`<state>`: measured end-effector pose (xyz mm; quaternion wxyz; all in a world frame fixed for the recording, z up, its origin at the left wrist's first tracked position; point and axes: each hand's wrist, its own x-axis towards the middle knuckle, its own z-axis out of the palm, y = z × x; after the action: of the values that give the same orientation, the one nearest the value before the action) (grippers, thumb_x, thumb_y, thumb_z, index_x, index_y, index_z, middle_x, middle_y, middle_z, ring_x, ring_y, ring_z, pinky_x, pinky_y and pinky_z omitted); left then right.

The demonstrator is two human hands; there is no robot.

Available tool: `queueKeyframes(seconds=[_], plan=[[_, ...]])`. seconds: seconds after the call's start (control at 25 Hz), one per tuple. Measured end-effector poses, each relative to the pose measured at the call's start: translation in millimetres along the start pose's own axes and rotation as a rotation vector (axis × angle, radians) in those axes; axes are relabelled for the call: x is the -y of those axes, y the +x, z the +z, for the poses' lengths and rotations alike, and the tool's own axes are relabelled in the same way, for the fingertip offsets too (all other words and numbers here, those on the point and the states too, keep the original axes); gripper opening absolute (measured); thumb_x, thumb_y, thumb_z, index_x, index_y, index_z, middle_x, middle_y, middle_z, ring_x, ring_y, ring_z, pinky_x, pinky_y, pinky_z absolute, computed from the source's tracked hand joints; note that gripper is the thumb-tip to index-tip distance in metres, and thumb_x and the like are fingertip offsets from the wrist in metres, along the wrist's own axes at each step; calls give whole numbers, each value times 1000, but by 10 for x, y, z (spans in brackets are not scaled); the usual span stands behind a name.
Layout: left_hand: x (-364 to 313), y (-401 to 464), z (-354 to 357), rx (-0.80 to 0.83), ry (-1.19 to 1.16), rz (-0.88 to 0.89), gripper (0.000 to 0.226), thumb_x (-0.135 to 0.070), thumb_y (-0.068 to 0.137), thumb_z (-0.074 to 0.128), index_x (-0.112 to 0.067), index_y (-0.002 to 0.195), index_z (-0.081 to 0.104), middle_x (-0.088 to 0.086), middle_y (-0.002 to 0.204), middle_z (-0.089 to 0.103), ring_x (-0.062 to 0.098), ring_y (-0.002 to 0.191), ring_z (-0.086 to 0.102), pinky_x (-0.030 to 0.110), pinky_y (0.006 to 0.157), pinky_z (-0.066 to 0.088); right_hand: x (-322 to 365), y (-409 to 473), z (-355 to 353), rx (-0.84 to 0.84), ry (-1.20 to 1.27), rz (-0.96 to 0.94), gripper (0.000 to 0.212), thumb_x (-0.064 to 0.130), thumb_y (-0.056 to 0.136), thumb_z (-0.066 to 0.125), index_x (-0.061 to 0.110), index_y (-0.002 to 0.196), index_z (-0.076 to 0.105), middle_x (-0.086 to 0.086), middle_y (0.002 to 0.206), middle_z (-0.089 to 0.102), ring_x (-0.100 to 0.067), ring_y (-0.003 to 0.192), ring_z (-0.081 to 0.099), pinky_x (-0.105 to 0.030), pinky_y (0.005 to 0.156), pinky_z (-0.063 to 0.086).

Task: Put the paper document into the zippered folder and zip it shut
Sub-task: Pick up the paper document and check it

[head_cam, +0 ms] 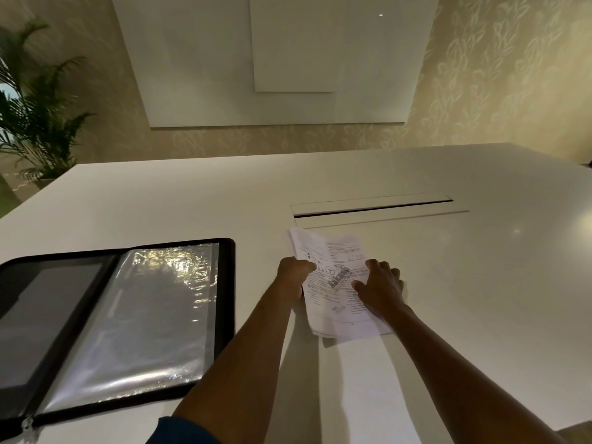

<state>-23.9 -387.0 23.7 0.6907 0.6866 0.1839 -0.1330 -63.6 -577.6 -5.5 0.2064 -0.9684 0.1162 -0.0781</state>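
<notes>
Left fingers (296, 272) gripping paper document (333, 283) edge, right fingers (379, 277) spread flat on it, open zippered folder (128, 315) beside

Both bare forearms reach forward from the bottom edge of the view, running up toward about twelve o'clock and drawing closer together at the wrists. The left hand (293, 277) is curled, knuckles up, its fingers closed around the nine o'clock edge of the paper document (333, 283) (the thumb lies out of sight). The right hand (381, 285) lies palm down, fingers spread and slightly bent, pressing on the sheet's three o'clock side, thumb angled toward nine o'clock. A dark blue sleeve (182, 432) shows at the left elbow.
</notes>
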Motion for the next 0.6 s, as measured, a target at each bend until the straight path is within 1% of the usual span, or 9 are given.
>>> queueKeyframes(seconds=[0.08,0.16,0.24,0.32,0.36,0.44,0.52,0.6], plan=[[-7,-44,-23,13,89,125,27,1,86,64,-5,112,67,14,105,71,31,90,69,44,88,57,0,21,3,-9,61,20,65,40,81,68,13,135,44,-12,129,53,-35,120,44,-46,95,39],[-69,-104,-98,78,98,283,30,-2,88,62,-11,117,66,12,111,72,28,95,70,45,89,57,20,53,5,-58,236,78,69,38,80,72,11,137,44,-12,129,56,-35,121,49,-46,98,44],[-160,-149,-227,180,68,429,33,-4,91,62,-12,123,64,10,116,71,29,102,69,44,90,57,66,96,-22,-94,515,138,64,35,79,76,10,132,49,-9,124,63,-31,113,60,-46,94,51],[-263,-188,-392,245,22,522,34,-5,92,62,-9,126,62,11,117,70,29,104,69,43,89,57,145,113,-71,-56,829,123,48,31,79,78,11,119,59,-5,111,71,-26,100,69,-43,84,58],[-310,-202,-474,269,-12,557,33,-5,92,63,-8,125,61,11,118,70,29,104,69,42,88,58,187,118,-106,-28,955,92,39,27,80,78,12,112,64,-5,105,74,-26,94,72,-42,79,61],[-390,-225,-641,279,-65,594,28,-6,92,63,-11,119,63,10,115,72,28,101,71,40,83,60,309,111,-190,-12,1102,2,25,22,80,79,15,102,69,-4,97,77,-23,84,75,-36,69,62],[-459,-237,-800,233,-96,596,21,-9,91,66,-16,111,66,7,109,74,28,96,72,39,79,60,502,91,-274,-51,1159,-69,20,17,79,80,18,97,71,0,92,77,-20,80,75,-29,63,60],[-516,-232,-905,172,-118,602,19,-13,89,69,-16,108,68,7,105,75,29,93,73,40,77,61,714,85,-334,-90,1161,-134,19,15,78,79,23,93,71,5,89,77,-15,78,75,-25,61,59]])
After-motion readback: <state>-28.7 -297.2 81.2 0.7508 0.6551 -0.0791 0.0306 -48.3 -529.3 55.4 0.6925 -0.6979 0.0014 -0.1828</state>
